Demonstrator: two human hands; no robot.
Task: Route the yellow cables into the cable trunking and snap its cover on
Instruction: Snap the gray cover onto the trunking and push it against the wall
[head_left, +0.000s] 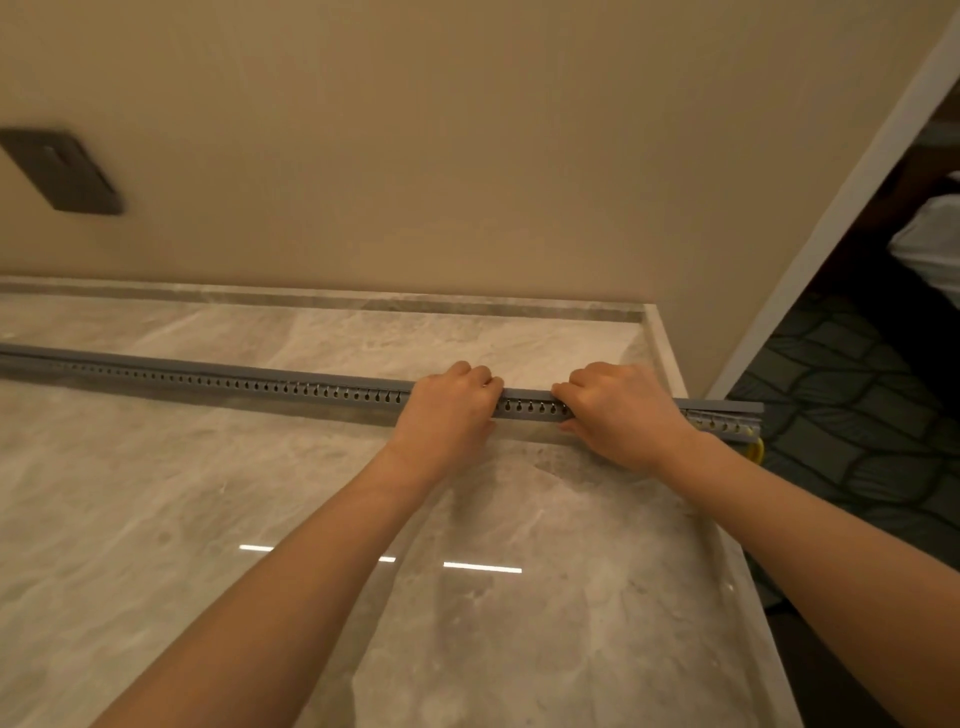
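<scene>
left hand (447, 410): curled round cable trunking (260, 383), pressing cover (525, 394)
right hand (621, 415): same grip
tip: squeeze evenly towards yellow cable (759, 450) end

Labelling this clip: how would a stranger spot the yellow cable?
Find the marble counter. Follow the grey trunking right, past the left hand and right hand, to its overhanging end. The cable peeks out beneath it, the only yellow thing.

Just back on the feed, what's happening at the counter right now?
A person grips the grey trunking with both hands. The left hand and right hand sit side by side near its right end, fingers curled over the cover. The trunking lies along the marble counter. A bit of yellow cable shows at the right end.
</scene>
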